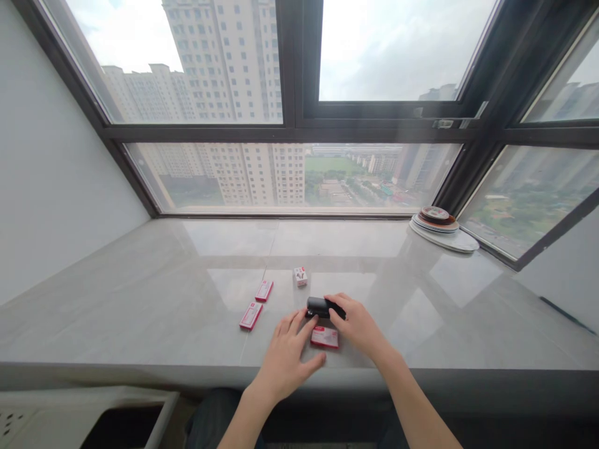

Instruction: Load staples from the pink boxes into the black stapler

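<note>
A black stapler (319,306) lies on the grey stone sill, pointing left. My right hand (353,321) is wrapped round its right end. My left hand (290,352) has its fingers spread, with the fingertips at the stapler's left end and lower edge. Just below the stapler, between my hands, a red and white box (324,337) lies flat. Two similar flat boxes, one nearer (251,315) and one farther (264,290), lie to the left. A small white and red cube-shaped box (300,276) sits beyond the stapler.
Stacked plates (442,237) stand at the back right corner of the sill (140,299), below the windows. A thin dark object (567,315) lies near the right wall. At the lower left is a white unit (88,399) with a dark opening.
</note>
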